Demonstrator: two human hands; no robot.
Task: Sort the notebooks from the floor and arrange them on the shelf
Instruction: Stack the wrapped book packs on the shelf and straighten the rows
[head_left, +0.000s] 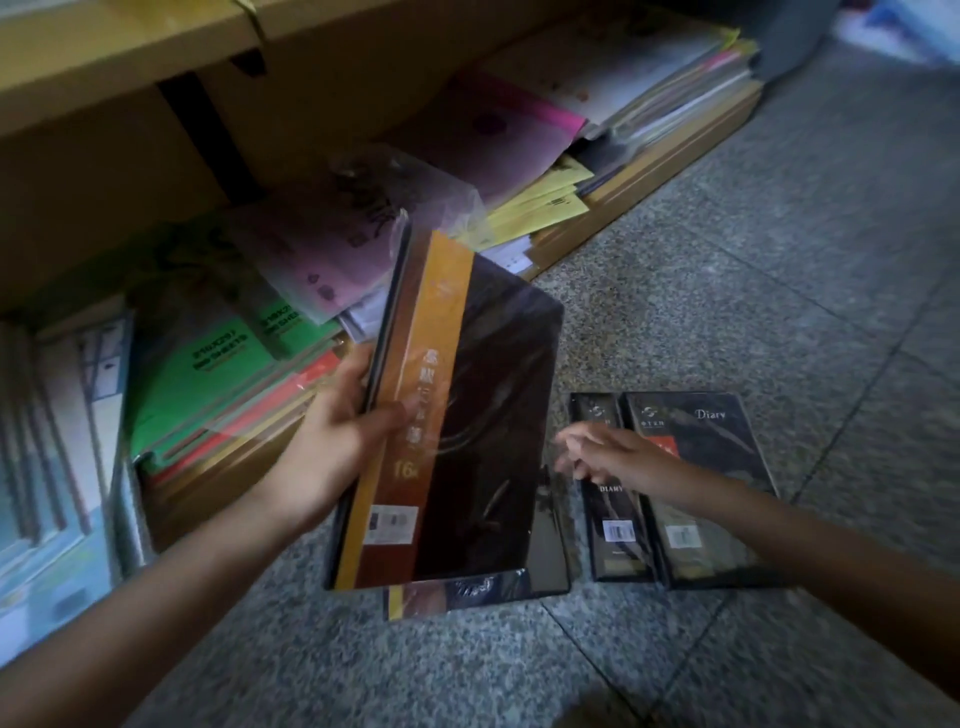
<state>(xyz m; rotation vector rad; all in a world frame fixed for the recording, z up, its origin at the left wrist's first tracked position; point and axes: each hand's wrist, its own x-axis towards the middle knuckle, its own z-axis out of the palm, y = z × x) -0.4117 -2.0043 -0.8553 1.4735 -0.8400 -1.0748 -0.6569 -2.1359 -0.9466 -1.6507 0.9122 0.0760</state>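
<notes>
The left hand (337, 436) has its grip clamped on the spine edge of a large film-wrapped notebook (483, 415), held above the floor (779, 260). Stiff yet probably slick, it suits that spine-side hold. To the right, the right hand (618, 457) hovers with slack fingers over diaries (711, 499).

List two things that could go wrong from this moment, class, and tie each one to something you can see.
1. The left hand grips the big wrapped notebook by one edge only; the slick plastic might let it slip onto the floor.
2. The pink packets on the shelf lie slanted over the green pads; pushing the notebook in could tip them out.
</notes>
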